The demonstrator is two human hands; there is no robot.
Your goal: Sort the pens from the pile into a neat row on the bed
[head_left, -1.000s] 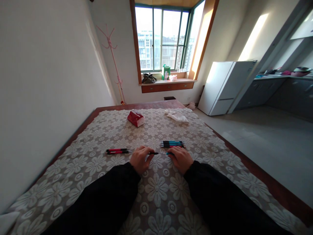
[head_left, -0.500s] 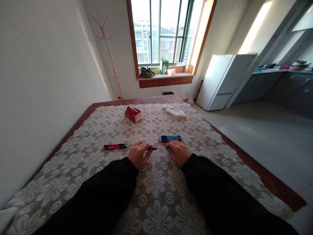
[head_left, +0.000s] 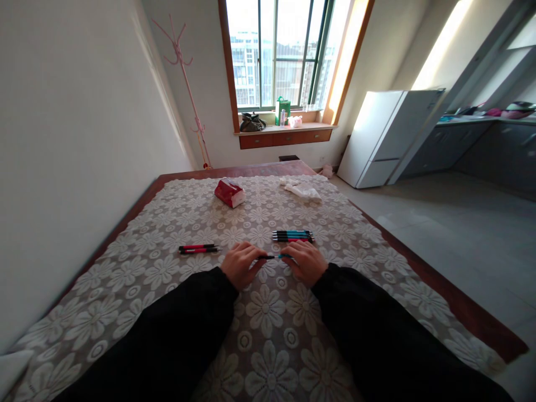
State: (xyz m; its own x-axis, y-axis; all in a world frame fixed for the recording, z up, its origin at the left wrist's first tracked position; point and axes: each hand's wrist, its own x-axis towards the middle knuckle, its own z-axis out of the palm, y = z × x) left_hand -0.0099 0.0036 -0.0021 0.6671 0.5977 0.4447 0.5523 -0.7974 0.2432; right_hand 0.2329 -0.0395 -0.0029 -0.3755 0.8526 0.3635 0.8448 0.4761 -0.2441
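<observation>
Over the flowered tablecloth (head_left: 268, 312), my left hand (head_left: 240, 264) is closed on the black part of a pen (head_left: 265, 257). My right hand (head_left: 307, 261) pinches the blue barrel of a pen (head_left: 285, 255). Both parts lie end to end between my fingertips, with a short pale strip, perhaps the refill, showing where they face each other. Just beyond my right hand lies a row of several pens (head_left: 292, 233), blue, black and red. Left of my left hand are two red and black pen parts (head_left: 197, 249) with thin tips pointing right.
Farther up the table lie a red tissue pack (head_left: 229, 193) and a crumpled white plastic bag (head_left: 305, 192). The brown table edge (head_left: 473, 315) runs down the right side. A pink coat stand (head_left: 188, 84), a window and a white fridge (head_left: 377, 137) stand beyond.
The blue barrel and the black part have come closer together, so less of the thin strip between them shows. The view has shifted slightly; the other pens lie as before.
</observation>
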